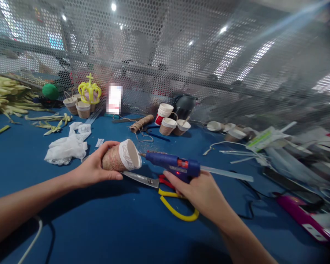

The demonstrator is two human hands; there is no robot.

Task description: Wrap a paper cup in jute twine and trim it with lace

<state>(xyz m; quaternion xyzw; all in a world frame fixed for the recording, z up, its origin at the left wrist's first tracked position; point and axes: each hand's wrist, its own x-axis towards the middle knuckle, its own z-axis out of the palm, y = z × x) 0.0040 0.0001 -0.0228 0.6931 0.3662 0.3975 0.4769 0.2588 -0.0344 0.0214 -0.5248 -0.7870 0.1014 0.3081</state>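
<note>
Left hand point(91, 168) grips cup point(114, 158); right hand point(202, 191), glue gun point(166, 163).

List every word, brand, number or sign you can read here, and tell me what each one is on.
No text can be read with certainty.
Blue glue gun: a pale label on its side, too small to read.
Stack of paper cups: red patch low on the side, any print too small.
Green-and-white packet: blurred.
Lit screen: pixelated, nothing legible.

Left hand point(92, 168) around twine-wrapped cup point(112, 160), right hand point(203, 192) holding glue gun point(165, 162), nozzle point(143, 155) perhaps touching rim point(139, 159)
</note>
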